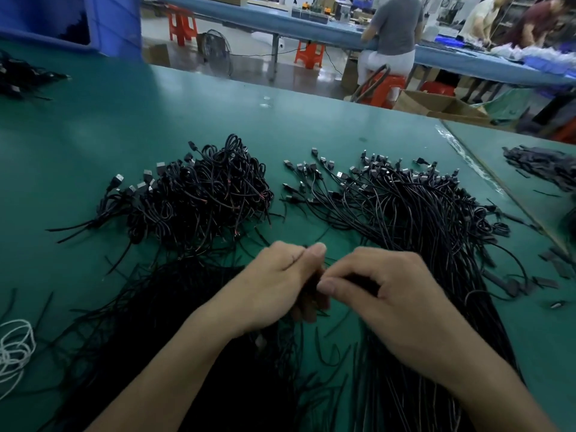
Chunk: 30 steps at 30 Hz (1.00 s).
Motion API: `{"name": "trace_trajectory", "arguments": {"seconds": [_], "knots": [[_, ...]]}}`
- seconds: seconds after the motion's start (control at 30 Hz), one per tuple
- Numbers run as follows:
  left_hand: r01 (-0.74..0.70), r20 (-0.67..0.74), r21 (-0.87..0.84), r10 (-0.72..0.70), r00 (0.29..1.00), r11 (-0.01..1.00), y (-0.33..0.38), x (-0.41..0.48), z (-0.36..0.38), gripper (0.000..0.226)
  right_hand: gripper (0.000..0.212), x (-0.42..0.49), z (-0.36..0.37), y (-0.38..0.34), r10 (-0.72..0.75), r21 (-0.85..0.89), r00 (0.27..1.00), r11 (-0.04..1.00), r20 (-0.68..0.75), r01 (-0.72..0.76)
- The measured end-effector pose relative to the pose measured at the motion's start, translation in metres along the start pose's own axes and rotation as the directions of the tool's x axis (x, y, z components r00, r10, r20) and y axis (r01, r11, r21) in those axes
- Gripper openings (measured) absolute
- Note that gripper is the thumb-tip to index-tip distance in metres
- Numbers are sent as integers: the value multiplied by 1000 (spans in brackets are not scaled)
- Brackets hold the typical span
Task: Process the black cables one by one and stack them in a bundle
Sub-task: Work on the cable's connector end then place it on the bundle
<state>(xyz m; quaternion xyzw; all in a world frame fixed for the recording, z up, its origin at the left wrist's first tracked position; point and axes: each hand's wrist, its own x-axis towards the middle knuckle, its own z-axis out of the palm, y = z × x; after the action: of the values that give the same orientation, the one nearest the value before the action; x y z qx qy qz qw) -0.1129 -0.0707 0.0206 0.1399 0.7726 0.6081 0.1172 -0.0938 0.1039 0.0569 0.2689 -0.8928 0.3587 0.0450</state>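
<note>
On the near part of the green table (124, 126), the left hand (280, 285) curls its fingers round a bunch of black cables (290, 347), thumb raised. The right hand (389, 294) pinches the same bunch just beside it. A tangled heap (199, 194) and a straighter fan (405, 213) of cables lie across the table's middle, and a blue bin (112, 23) at its far left corner holds something dark, too blurred to name.
</note>
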Motion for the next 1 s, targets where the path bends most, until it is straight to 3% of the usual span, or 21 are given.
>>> {"name": "trace_trajectory", "arguments": {"seconds": [0.13, 0.33, 0.4, 0.5, 0.6, 0.7, 0.77, 0.9, 1.0], "knots": [[84, 148, -74, -72, 986, 994, 13, -8, 6, 68, 9, 2, -1, 5, 27, 316, 998, 949, -52, -9], [147, 347, -177, -78, 935, 973, 10, -13, -8, 65, 11, 3, -3, 9, 53, 475, 996, 876, 68, -79], [148, 290, -200, -86, 953, 968, 11, -10, -7, 64, 12, 4, -4, 10, 64, 428, 997, 900, 50, -80], [84, 81, -153, -73, 994, 985, 9, -6, 2, 63, 16, 6, -2, 7, 60, 289, 998, 956, -22, -51], [106, -61, -169, -118, 991, 980, 2, 4, 7, 54, 13, 9, 2, 5, 58, 165, 995, 985, -87, -43], [330, 89, -273, -318, 944, 904, 6, 12, 8, 42, 12, 15, 4, 5, 16, 142, 992, 990, -127, 3], [369, 210, -463, -304, 929, 806, 3, 8, 10, 55, 12, 22, 5, 5, -18, 123, 991, 992, -131, 34], [299, 39, -410, -311, 950, 862, -6, 3, 3, 67, 13, 33, 10, 14, 85, 296, 984, 955, -154, -36], [213, -145, -497, -322, 936, 841, -11, 7, -10, 61, 56, 33, 14, 33, 372, 474, 919, 838, -131, -271]]}}
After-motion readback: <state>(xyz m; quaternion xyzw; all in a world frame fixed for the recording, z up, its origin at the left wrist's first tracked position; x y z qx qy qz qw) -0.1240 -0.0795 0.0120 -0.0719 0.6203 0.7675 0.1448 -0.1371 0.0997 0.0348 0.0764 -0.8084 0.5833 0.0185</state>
